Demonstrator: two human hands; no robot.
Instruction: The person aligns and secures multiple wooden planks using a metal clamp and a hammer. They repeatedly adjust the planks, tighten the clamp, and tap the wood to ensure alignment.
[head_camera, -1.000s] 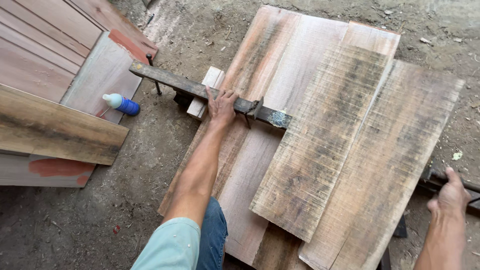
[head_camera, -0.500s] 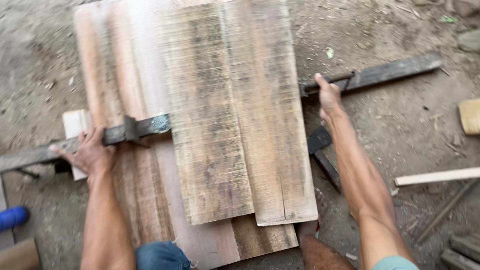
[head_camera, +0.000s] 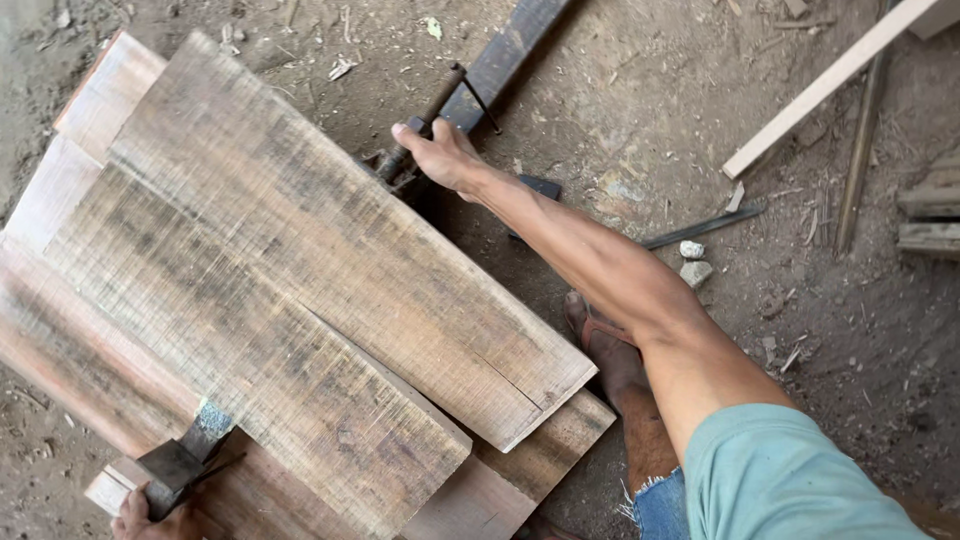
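1. Right hand (head_camera: 440, 155), far centre, arm stretched out from the near right: fingers wrapped on the screw handle (head_camera: 425, 118) of a long dark bar clamp (head_camera: 500, 60), at the far edge of the boards.
2. Left hand (head_camera: 150, 518), near left corner, only partly in frame: fingers closed on the clamp's other metal end (head_camera: 185, 460), which pokes out from under the top boards. Full grip is cut off by the frame edge.
3. Clamp bar runs under the stack from near left to far right; its middle is hidden by the wood.
4. Stack of boards (head_camera: 300, 290) fills left and centre, lying flat on the ground. Two weathered grey planks on top, side by side and touching; reddish boards (head_camera: 60, 330) underneath stick out left and near.
5. Small pale wood block (head_camera: 112, 487) just beside the left hand.
6. Person's foot in a sandal (head_camera: 600, 345) on the dirt, right of the stack, near centre.
7. Pale wood strip (head_camera: 830, 75) lies at far right, well apart from the hands.
8. Thin dark metal rod (head_camera: 705, 226) and two small stones (head_camera: 693, 260) on the dirt right of the forearm.
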